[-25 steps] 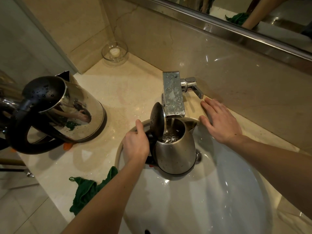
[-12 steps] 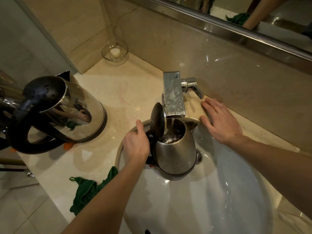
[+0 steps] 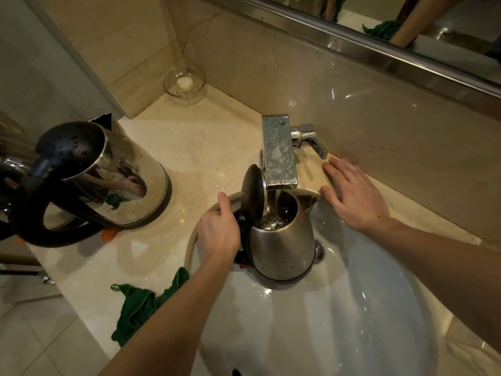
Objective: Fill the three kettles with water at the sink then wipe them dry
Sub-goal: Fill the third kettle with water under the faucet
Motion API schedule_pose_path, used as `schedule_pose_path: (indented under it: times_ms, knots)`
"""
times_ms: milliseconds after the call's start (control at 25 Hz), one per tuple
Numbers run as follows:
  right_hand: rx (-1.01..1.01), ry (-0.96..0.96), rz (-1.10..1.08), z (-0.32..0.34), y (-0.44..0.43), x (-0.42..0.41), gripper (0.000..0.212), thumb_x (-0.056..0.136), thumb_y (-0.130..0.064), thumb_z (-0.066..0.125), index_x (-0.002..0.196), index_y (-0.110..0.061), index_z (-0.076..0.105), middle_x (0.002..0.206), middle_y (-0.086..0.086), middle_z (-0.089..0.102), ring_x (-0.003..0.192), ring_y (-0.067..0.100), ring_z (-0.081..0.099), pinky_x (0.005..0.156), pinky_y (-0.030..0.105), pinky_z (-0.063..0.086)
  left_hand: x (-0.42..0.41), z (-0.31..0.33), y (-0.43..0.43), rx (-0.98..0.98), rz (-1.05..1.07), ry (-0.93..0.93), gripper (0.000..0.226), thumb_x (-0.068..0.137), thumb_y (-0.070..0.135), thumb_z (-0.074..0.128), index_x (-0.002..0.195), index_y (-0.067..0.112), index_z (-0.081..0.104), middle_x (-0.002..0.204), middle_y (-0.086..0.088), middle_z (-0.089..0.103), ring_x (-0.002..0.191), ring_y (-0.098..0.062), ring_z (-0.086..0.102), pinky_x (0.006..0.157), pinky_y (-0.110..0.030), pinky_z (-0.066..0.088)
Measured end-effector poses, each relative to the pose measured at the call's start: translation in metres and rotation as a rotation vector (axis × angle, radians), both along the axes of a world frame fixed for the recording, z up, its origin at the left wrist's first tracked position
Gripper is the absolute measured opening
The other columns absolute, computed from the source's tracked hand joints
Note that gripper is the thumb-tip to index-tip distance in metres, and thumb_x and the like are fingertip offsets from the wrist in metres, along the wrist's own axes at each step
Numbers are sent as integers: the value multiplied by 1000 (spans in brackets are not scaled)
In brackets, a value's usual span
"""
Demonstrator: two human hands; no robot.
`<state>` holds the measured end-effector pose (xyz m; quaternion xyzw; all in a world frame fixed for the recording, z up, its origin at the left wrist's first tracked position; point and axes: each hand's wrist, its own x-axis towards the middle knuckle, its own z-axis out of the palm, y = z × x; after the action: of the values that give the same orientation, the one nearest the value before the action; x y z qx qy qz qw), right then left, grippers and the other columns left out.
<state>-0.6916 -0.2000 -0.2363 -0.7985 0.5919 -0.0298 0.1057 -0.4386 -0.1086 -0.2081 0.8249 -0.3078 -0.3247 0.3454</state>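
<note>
A small steel kettle (image 3: 284,245) stands in the white sink basin (image 3: 339,321) under the square chrome faucet (image 3: 279,150), its lid tipped up. Water runs from the spout into it. My left hand (image 3: 219,232) grips its black handle. My right hand (image 3: 355,194) lies flat and open on the counter, just below the faucet lever (image 3: 311,139). A larger steel kettle (image 3: 119,180) with a black lid and handle stands on the counter at left. Part of another kettle (image 3: 10,169) shows at the far left edge. A green cloth (image 3: 141,308) lies crumpled near the counter's front edge.
A glass bowl (image 3: 184,85) holding a small white object sits in the back corner. The beige marble counter (image 3: 200,142) meets a marble backsplash with a mirror above. The counter's front edge drops to a tiled floor (image 3: 35,343) at lower left.
</note>
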Motion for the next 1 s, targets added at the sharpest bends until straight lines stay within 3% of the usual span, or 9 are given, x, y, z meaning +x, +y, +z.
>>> schedule_pose_path:
  times_ms: [520,1000]
  knots:
    - [3,5,-1,1,1,0,69,94,-59,15,154,-26,22,161,-1,21,149,18,12,120,35,6,-1,-3,0,-18,0,-14,57,102,50,27,60,16,43,58,-5,49,54,-18,47,56,-29,41]
    - [6,2,2,1,1,0,76,90,-64,7,154,-26,22,161,-1,21,149,18,12,122,37,9,0,-4,0,-15,34,9,59,100,54,27,58,16,45,57,-5,49,54,-18,49,57,-30,44]
